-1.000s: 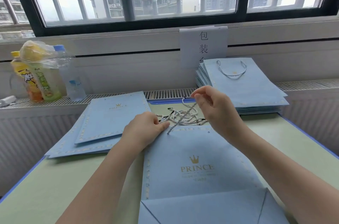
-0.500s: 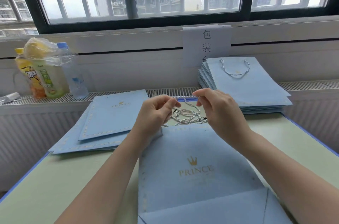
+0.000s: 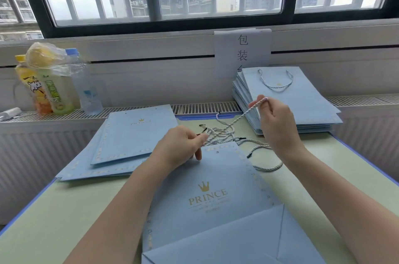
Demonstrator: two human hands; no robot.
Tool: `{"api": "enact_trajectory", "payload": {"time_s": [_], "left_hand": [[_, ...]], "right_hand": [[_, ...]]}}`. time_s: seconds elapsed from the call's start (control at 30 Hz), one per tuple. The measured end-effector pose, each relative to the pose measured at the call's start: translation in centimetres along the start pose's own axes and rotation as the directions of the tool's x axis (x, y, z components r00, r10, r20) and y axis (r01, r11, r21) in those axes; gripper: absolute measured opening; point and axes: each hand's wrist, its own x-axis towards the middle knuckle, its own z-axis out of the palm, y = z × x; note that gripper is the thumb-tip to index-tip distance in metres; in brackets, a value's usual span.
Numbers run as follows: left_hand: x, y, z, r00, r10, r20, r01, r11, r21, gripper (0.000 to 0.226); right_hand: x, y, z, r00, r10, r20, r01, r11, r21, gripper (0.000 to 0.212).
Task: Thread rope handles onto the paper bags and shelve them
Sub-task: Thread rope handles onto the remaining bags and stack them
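Bare table (image 3: 64, 209) front-left; rope tangle (image 3: 222, 132) crowds the centre

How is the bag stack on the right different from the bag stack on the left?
The right stack is thicker, with many bags, and its top bag has a rope handle threaded through; the left stack looks only a few bags thick and its top bag shows no handle. The right stack rests partly on the radiator ledge; the left lies mostly on the table. Both are light blue paper bags.

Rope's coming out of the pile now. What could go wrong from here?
1. The rope that the right hand lifts runs through the tangled rope pile; it may drag others along or knot.
2. The left hand pinches only the pile's edge, so the front bag might shift.
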Motion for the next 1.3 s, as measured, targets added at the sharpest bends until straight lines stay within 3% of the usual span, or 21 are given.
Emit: {"api": "enact_trajectory", "payload": {"time_s": [0.1, 0.23, 0.37, 0.53, 0.73, 0.87, 0.93, 1.07, 1.2, 1.3], "left_hand": [[0.2, -0.6, 0.6, 0.998, -0.025, 0.061, 0.018, 0.993, 0.118, 0.045], [0.0, -0.4, 0.7, 0.999, 0.028, 0.021, -0.031, 0.986, 0.164, 0.011], [0.2, -0.6, 1.2, 0.997, 0.053, 0.048, -0.06, 0.984, 0.167, 0.025], [0.3, -0.6, 1.2, 0.997, 0.059, 0.039, -0.063, 0.992, 0.113, 0.016], [0.5, -0.9, 0.4, 0.999, 0.025, 0.03, -0.028, 0.994, 0.103, 0.025], [0.7, -0.9, 0.2, 0.999, 0.001, 0.032, -0.003, 0.998, 0.061, 0.028], [0.6, -0.7, 0.2, 0.997, -0.022, 0.078, 0.015, 0.996, 0.093, 0.032], [0.2, -0.2, 0.2, 0.978, -0.044, 0.203, 0.015, 0.99, 0.141, 0.036], [0.1, 0.1, -0.2, 0.977, -0.041, 0.211, 0.017, 0.994, 0.112, 0.033], [0.1, 0.2, -0.5, 0.976, -0.043, 0.212, 0.044, 0.999, -0.002, 0.024]], "right_hand": [[-0.1, -0.3, 0.0, 0.988, 0.116, 0.105, -0.137, 0.965, 0.223, 0.025], [-0.3, -0.8, 0.3, 0.942, 0.207, 0.265, -0.292, 0.894, 0.339, 0.017], [-0.6, -0.9, 0.5, 0.896, 0.202, 0.396, -0.37, 0.832, 0.412, 0.019], [-1.0, -1.0, 0.7, 0.822, 0.158, 0.548, -0.448, 0.773, 0.449, 0.018], [-1.0, -1.3, 0.8, 0.751, 0.17, 0.638, -0.582, 0.627, 0.518, 0.053], [-0.8, -1.5, 0.5, 0.743, 0.186, 0.643, -0.624, 0.542, 0.563, 0.031], [-0.8, -1.4, 0.6, 0.76, 0.187, 0.622, -0.589, 0.603, 0.538, 0.026], [-1.5, -1.0, 1.1, 0.811, 0.15, 0.565, -0.403, 0.844, 0.354, 0.022], [-2.3, -1.5, 1.7, 0.793, 0.081, 0.603, -0.296, 0.918, 0.265, 0.011], [-2.7, -1.9, 2.1, 0.802, 0.046, 0.596, -0.224, 0.948, 0.228, 0.008]]}}
